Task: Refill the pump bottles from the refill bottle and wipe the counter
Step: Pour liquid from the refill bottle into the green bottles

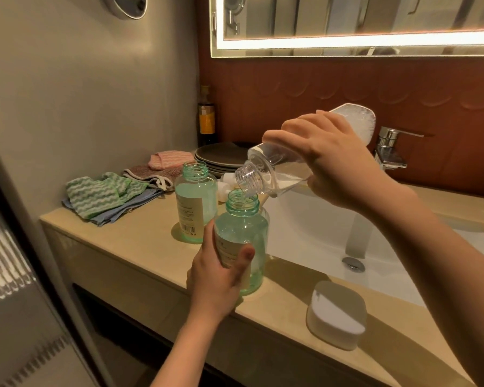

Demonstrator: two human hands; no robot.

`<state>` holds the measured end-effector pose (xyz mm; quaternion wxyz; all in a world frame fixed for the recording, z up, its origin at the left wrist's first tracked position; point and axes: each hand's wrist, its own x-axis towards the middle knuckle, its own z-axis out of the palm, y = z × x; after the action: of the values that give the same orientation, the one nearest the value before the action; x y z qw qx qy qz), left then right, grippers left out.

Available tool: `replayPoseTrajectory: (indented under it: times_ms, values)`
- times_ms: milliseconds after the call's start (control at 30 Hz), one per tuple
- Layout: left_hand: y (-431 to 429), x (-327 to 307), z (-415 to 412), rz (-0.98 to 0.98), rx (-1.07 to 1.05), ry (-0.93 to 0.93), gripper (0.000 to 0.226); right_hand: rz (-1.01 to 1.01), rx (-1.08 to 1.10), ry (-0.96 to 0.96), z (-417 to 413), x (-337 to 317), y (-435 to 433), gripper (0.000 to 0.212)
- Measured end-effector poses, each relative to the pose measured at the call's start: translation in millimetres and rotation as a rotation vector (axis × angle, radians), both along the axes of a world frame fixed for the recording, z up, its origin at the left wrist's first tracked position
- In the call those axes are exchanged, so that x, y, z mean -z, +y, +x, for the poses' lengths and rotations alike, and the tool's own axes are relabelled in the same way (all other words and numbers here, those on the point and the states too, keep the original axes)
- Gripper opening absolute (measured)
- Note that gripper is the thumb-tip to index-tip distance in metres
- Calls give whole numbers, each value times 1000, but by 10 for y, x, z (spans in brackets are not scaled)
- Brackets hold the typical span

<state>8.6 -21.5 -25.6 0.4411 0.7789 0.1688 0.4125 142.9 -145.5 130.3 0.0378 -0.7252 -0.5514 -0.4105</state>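
1. At your far left, soft woven cloths [104, 195], wavy green-and-white over plain blue, lie heaped on the smooth beige counter [129, 247]. The wiping is not yet begun.
2. The far pump bottle [196, 202] stands open near them: clear green plastic, threaded neck, paper label, and it looks largely full.
3. Your left hand [218, 277] wraps round the lower body of the near pump bottle [242, 233], which stands at the counter's front edge beside the sink [313, 236].
4. Your right hand [327, 160] grips the clear refill bottle [277, 169] round its body, tipped mouth-down just above the green neck, and a thin stream runs in. You are mid-pour; next, I judge, watch the level and tip back upright before the neck floods.
5. On the right, a rounded white box [336, 314] sits near the glossy sink.
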Motion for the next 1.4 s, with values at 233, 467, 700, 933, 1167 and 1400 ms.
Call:
replayPoseTrajectory:
  times_ms: [233, 467, 700, 933, 1167, 1400]
  values:
    - [-7, -18, -26, 24, -30, 16, 114, -29, -6, -16, -3, -31, 8, 70]
    - [-16, -18, -16, 22, -25, 23, 111, -33, -15, -42, -36, -62, 13, 68]
    - [-16, -14, -18, 34, -27, 26, 108, -57, -18, -91, -76, -115, 42, 63]
    - [-13, -6, -23, 39, -26, 32, 105, -104, -4, -145, -153, -202, 75, 56]
    - [-20, -10, -23, 43, -35, 50, 109, -133, 24, -182, -236, -267, 85, 56]
    - [-35, -30, -37, 36, -18, 55, 108, -165, 20, -255, -329, -354, 117, 50]
